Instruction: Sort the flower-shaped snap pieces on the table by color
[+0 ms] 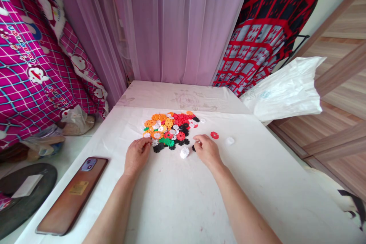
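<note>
A heap of flower-shaped plastic discs point(168, 124) in orange, red, white, green and black lies on the white-covered table point(177, 202). At the heap's left edge, my left hand point(137, 155) has its fingers bent together beside a white disc point(154, 142); what lies under the fingertips is hidden. To the right of the heap, my right hand point(207, 150) is curled with a gap between finger and thumb. A black disc point(193, 148) shows partly beside its thumb. Between the hands sits a small stack of white discs point(184, 153).
A red disc point(214, 135) and some white discs point(230, 141) lie to the right. A brown phone point(73, 196) rests at the table's left side. A white bag point(286, 89) stands past the right edge, and a purple curtain point(183, 26) hangs behind.
</note>
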A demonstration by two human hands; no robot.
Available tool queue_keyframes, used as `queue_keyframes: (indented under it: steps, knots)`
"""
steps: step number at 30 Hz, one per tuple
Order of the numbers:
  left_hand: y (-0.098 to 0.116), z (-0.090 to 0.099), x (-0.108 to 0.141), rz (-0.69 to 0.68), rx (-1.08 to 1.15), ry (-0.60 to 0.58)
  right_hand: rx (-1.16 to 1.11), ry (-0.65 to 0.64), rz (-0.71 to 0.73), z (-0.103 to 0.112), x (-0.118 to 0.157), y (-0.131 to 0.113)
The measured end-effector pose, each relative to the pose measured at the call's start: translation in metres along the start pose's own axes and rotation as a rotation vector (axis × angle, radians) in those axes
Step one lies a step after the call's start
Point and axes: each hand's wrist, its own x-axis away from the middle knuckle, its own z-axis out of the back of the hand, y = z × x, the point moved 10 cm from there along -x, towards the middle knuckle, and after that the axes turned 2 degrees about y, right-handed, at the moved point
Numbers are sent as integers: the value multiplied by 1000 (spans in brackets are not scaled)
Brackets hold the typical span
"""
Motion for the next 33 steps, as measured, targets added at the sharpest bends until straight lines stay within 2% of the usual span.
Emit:
queue_keyframes:
  steps: [3, 6, 11, 14, 20, 25, 27, 29, 33]
  knots:
    - [-1, 1, 0, 7, 6, 3, 85, 42, 56, 1, -35, 1]
    - [0, 1, -1, 4, 10, -3, 164, -11, 89, -15, -67, 2]
    - [0, 1, -1, -13, 12, 14, 228, -28, -83, -33, -95, 22]
    - [-5, 1, -1, 7, 18, 27, 217, -38, -47, -42, -93, 16]
    - [-6, -7, 3, -30, -63, 10, 122, -25, 240, -49, -67, -11]
    - [13, -35, 2, -106, -246, -189, -14, -18, 309, -35, -62, -12]
    - [24, -48, -4, -138, -272, -269, -11, 5, 349, -30, -63, -21]
    - [36, -61, -13, -185, -266, -338, 8, -32, 429, -34, -63, -40]
    - [50, -80, -28, -258, -211, -419, 59, -199, 534, -55, -61, -71]
